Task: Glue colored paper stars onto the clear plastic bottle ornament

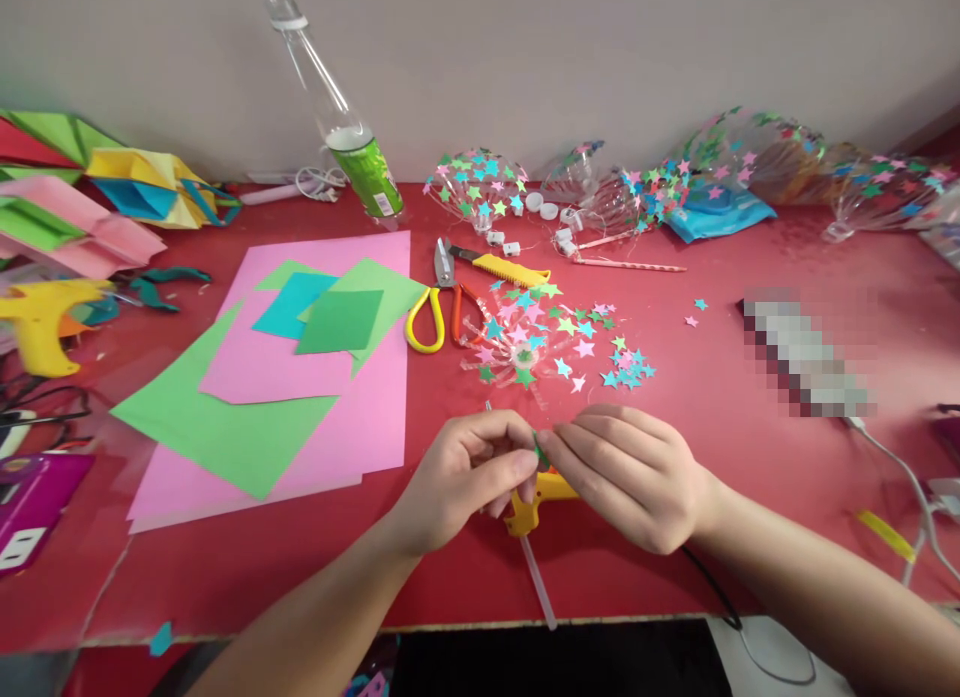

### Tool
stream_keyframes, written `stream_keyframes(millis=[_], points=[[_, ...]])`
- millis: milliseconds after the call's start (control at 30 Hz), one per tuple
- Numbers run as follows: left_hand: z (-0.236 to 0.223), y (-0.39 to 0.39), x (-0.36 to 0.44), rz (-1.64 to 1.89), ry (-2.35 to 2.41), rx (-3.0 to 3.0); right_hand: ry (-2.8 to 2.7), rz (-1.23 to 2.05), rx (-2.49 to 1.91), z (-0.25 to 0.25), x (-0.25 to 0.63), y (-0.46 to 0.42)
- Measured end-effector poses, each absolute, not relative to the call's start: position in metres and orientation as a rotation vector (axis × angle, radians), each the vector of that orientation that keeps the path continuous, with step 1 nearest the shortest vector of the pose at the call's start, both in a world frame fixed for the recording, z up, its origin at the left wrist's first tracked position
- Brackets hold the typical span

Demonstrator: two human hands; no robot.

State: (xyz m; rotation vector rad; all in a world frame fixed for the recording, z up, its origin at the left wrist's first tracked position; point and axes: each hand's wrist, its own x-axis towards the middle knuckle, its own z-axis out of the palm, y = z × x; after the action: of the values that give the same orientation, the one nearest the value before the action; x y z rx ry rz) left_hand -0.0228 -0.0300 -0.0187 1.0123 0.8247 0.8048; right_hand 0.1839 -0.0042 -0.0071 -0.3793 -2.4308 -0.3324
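My left hand (480, 467) is closed in a pinch on a small green paper piece (540, 449), mostly hidden by the fingers. From the other side my right hand (630, 472) meets it, fingers together, its fingertips closed on the same piece. Under both hands lies a yellow glue gun (523, 517), partly covered, with a clear glue stick (538, 582) poking out toward the table's front edge. Just beyond, a clear plastic piece cut into splayed strips (523, 355) carries paper stars in several colours. Loose blue stars (630, 372) are piled to its right.
Scissors (426, 322) and a yellow-handled cutter (510, 269) lie behind the strips. Coloured paper sheets (382, 397) cover the left. A clear bottle (367, 172) and star-covered plastic pieces (480, 182) line the wall. At right is a blurred-out device (806, 362) with a cable.
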Motion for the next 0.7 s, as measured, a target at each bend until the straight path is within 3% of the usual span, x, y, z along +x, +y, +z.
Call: stream_keyframes(millis=[167, 300, 467, 700], points=[[-0.018, -0.029, -0.025, 0.833, 0.892, 1.047, -2.395, -0.325, -0.355, -0.007, 0.183, -0.007], [-0.019, -0.025, -0.034, 1.126, 1.036, 1.082, -2.507, -0.232, -0.385, -0.011, 0.180, -0.011], [-0.023, -0.015, -0.046, 1.366, 1.147, 1.231, -2.950, 0.038, -0.595, -0.019, 0.174, -0.014], [-0.024, -0.007, -0.049, 1.423, 1.257, 1.365, -3.050, 0.054, -0.859, -0.030, 0.169, -0.019]])
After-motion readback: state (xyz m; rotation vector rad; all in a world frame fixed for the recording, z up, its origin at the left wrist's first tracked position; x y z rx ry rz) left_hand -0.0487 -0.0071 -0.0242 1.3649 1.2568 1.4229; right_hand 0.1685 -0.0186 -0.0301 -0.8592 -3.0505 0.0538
